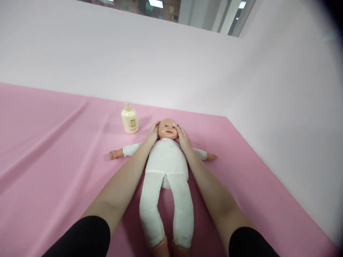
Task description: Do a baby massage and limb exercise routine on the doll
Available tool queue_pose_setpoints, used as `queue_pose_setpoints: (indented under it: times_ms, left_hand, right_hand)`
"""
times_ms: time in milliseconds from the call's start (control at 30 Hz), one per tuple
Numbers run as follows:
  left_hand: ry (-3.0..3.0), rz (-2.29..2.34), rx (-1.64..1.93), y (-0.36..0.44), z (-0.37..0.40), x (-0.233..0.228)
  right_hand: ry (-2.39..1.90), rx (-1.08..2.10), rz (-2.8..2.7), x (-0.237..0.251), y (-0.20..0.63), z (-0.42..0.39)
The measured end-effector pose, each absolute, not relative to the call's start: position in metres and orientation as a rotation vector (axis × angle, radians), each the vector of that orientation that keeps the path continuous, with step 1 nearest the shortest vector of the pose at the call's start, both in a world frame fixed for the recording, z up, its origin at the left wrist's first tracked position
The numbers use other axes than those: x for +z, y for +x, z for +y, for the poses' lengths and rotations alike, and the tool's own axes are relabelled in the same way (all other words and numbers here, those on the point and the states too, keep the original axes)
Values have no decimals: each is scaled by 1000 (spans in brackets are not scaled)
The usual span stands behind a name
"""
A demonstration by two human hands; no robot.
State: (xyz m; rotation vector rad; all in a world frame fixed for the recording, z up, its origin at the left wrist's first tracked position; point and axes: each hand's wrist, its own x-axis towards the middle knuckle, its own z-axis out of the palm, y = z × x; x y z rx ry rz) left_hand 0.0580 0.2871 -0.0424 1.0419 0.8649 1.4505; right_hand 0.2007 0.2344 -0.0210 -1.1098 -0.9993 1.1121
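Centre-frame, my left hand [153,133] and right hand [183,137] cup the doll's head [168,129], fingers together (thumbs unclear): a holding step, likely wanting light, even pressure next.

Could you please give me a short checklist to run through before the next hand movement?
1. Baby doll on its back, face up: ok.
2. Left hand against one side of the doll's head: ok.
3. Right hand against the other side: ok.
4. Pale yellow pump bottle upright, apart from the left hand: ok.
5. Pink cover smooth all over: not ok, creased on the left.
6. Forearms not pressing on the doll's outstretched arms: cannot tell.
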Motion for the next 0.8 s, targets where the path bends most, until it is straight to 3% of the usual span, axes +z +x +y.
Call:
queue_pose_setpoints:
  times_ms: [800]
  left_hand:
    - [1119, 914, 1414, 57, 290, -45]
  right_hand:
    - [-1068, 1119, -984, -37, 203, 248]
